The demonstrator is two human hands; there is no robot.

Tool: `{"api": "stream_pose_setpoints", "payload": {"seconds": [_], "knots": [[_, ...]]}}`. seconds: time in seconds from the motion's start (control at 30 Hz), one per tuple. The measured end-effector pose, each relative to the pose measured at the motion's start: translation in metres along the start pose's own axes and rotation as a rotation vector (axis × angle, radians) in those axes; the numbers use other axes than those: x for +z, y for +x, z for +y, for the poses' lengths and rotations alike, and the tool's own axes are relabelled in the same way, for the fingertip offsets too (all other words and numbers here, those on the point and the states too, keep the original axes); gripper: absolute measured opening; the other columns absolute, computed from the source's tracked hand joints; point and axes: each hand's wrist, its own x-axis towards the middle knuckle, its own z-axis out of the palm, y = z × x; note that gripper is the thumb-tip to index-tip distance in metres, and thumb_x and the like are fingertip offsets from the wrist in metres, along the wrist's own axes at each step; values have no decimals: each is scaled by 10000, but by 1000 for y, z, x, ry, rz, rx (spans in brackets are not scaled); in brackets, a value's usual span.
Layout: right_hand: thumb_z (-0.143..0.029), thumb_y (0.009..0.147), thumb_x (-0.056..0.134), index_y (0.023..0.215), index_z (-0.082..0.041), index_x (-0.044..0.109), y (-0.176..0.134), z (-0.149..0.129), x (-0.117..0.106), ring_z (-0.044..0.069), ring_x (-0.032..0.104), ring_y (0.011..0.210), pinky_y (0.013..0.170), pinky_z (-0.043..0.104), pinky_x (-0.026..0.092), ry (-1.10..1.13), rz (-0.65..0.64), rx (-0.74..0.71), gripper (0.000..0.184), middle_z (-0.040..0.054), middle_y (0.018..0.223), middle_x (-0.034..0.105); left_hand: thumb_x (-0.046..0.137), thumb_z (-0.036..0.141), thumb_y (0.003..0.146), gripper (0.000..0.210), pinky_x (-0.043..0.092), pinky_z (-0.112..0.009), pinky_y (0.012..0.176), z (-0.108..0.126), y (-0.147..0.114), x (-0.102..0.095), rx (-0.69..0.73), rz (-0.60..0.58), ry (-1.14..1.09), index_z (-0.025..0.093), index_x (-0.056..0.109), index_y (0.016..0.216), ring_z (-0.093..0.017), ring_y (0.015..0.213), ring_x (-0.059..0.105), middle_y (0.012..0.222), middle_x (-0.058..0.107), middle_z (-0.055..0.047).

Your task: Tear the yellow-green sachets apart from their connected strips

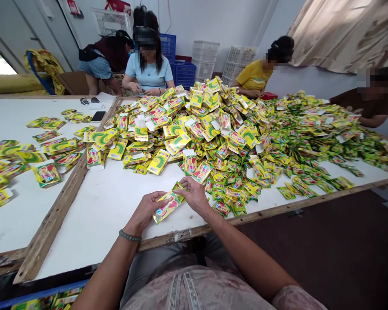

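Close in front of me, over the white tabletop (pixel 106 211), my left hand (pixel 148 207) grips a small yellow carton (pixel 167 210) with pink and green print. The carton is tilted, its upper end toward the right. My right hand (pixel 194 194) pinches a small green packet (pixel 177 187) at that end; how far the packet sits inside the carton I cannot tell. Just beyond my hands, a large heap of yellow cartons (pixel 177 133), several with white flaps open, covers the table. Shiny green and yellow packets (pixel 229 187) lie right of my right hand.
A wooden strip (pixel 61 206) divides the table surface. Left of it lie more cartons (pixel 47 173) and a phone (pixel 98 116). Several people work around the far side, one in a light blue shirt (pixel 151 71). Blue crates (pixel 184 73) and white crates (pixel 205 58) stand behind.
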Motion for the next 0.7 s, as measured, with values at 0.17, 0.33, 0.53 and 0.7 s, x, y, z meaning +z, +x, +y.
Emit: {"api": "stream_pose_setpoints", "payload": {"seconds": [0.17,0.33,0.53,0.7], "knots": [[-365,749,639,804,-190,634,-7,-7,-7,153,568,730,689,287,451,-49,-45,-6,183,6,745,622,796,281,606,387,481,-195,556,-1,1,-1,37,36,-94,113,660,927,-124,608,642,769,726,-54],[-348,804,603,743,-225,693,-17,-10,-3,200,497,1018,937,377,357,-228,-21,-78,164,39,987,626,794,262,611,382,487,-191,576,1,1,2,81,26,-81,117,659,938,-127,633,649,799,727,-55],[-431,784,615,790,-240,717,-26,-23,5,237,343,1224,1027,404,294,-198,-94,20,217,42,1280,490,799,236,598,369,500,-204,601,3,-2,1,69,25,-105,119,663,920,-129,627,651,780,726,-49],[-406,739,674,783,-245,722,-29,-28,11,230,382,1183,1035,391,295,-204,-144,-34,173,33,1239,523,806,230,575,370,505,-220,627,4,-4,0,79,29,-153,112,670,898,-137,633,652,764,723,-50]]}}
